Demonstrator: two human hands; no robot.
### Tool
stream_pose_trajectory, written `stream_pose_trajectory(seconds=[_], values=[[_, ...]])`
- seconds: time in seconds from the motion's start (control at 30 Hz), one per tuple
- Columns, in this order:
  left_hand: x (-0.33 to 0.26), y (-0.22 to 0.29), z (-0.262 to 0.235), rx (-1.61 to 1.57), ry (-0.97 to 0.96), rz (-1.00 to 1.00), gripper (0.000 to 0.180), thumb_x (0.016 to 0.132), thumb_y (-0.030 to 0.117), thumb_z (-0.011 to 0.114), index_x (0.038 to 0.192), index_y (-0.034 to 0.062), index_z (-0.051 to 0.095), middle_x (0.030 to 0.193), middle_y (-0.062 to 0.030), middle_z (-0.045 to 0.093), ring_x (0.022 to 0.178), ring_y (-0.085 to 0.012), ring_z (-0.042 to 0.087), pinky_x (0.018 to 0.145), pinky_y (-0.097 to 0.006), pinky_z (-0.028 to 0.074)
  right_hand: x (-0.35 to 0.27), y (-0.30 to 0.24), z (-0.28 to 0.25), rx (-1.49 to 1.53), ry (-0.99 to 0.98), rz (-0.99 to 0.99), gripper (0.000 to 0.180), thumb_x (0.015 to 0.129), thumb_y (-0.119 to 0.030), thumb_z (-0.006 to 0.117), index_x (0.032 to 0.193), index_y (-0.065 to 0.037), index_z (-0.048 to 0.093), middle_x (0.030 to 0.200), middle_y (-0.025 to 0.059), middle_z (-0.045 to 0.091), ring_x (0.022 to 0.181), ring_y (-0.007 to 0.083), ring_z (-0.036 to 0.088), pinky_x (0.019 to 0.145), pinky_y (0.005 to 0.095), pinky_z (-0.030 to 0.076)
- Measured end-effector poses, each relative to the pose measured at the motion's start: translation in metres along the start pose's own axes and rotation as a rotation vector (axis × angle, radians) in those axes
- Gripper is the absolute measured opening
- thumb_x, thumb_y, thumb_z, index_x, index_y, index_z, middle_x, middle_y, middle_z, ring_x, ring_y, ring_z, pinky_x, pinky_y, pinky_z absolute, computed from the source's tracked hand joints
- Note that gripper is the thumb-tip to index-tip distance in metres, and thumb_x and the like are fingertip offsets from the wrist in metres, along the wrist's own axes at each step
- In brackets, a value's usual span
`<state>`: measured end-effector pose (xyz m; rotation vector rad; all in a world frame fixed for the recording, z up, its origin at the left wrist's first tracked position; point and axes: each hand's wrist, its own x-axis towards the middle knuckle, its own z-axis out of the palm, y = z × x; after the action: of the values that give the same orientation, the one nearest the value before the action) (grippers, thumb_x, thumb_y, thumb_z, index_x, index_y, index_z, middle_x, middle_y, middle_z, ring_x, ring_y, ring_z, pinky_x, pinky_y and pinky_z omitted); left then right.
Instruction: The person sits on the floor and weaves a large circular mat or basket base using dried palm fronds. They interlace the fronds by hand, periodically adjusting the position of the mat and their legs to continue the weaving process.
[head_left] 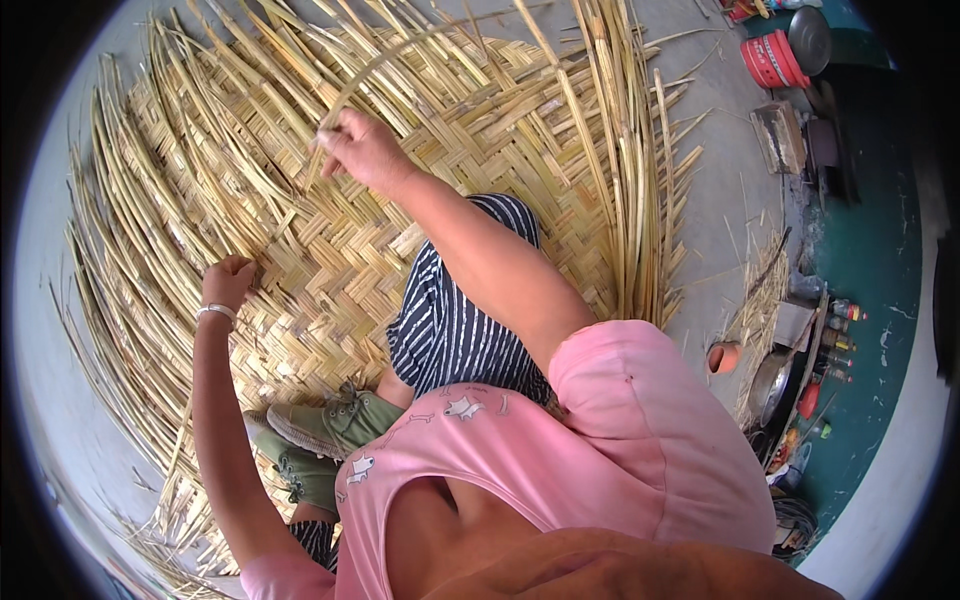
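Observation:
A large herringbone-woven reed mat (345, 265) lies spread beneath me. Long loose ends of split reed (150, 190) fan out past its left and far edges. My right hand (368, 152) is raised over the middle of the mat, its fingers pinching a single reed strip (385, 65) that arcs up and away to the right. Lower at the left, my left hand (230, 281), with a bracelet at the wrist, rests at the border between weave and loose ends. Its fingers are curled down; what they grip is hidden.
A bundle of long reeds (625, 170) lies along the mat's right side. Against the green wall at right stand a red bucket (774, 60), a brick-like block (777, 137), an orange clay cup (723, 357), a metal pan (770, 385) and several small bottles (838, 340). My green shoes (340, 420) rest on the mat.

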<state>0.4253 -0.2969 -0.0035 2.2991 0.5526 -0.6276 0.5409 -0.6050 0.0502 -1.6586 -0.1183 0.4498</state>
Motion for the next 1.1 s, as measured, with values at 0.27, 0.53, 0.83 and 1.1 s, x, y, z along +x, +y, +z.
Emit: stream_pose_trajectory(seconds=[0.27, 0.53, 0.83, 1.1], values=[[0.014, -0.013, 0.005, -0.033, -0.016, -0.070, 0.025, 0.094, 0.024, 0.071, 0.108, 0.0041, 0.076, 0.076, -0.0033, 0.074, 0.057, -0.0121, 0.068, 0.051, -0.026, 0.052, -0.005, 0.002, 0.008, -0.341, -0.066, -0.298, 0.024, 0.103, -0.027, 0.065, 0.105, -0.004, 0.067, 0.084, 0.0119, 0.075, 0.074, 0.0186, 0.076, 0.069, 0.0331, 0.060], [0.016, -0.012, 0.006, -0.034, -0.026, -0.062, 0.027, 0.096, 0.023, 0.070, 0.110, 0.0010, 0.075, 0.080, -0.0046, 0.074, 0.061, -0.0134, 0.069, 0.053, -0.028, 0.056, -0.003, -0.019, -0.005, 0.005, 0.033, -0.299, 0.024, 0.107, -0.026, 0.058, 0.105, -0.004, 0.068, 0.094, 0.0081, 0.076, 0.077, 0.0127, 0.075, 0.069, 0.0274, 0.063], [0.022, -0.020, 0.007, -0.041, -0.053, -0.057, 0.030, 0.095, 0.025, 0.070, 0.111, -0.0002, 0.073, 0.083, -0.0059, 0.074, 0.060, -0.0143, 0.070, 0.053, -0.028, 0.056, -0.008, -0.018, -0.008, -0.057, -0.074, -0.379, 0.021, 0.106, -0.026, 0.058, 0.107, -0.007, 0.067, 0.100, 0.0068, 0.077, 0.076, 0.0115, 0.074, 0.066, 0.0267, 0.063], [0.013, -0.009, 0.001, -0.155, -0.075, -0.088, 0.031, 0.096, 0.024, 0.071, 0.115, 0.0005, 0.074, 0.085, -0.0040, 0.074, 0.061, -0.0126, 0.069, 0.055, -0.027, 0.055, 0.010, 0.002, -0.043, 0.558, 0.401, 0.116, 0.017, 0.109, -0.020, 0.051, 0.109, -0.005, 0.060, 0.097, 0.0080, 0.073, 0.071, 0.0129, 0.071, 0.059, 0.0240, 0.056]])
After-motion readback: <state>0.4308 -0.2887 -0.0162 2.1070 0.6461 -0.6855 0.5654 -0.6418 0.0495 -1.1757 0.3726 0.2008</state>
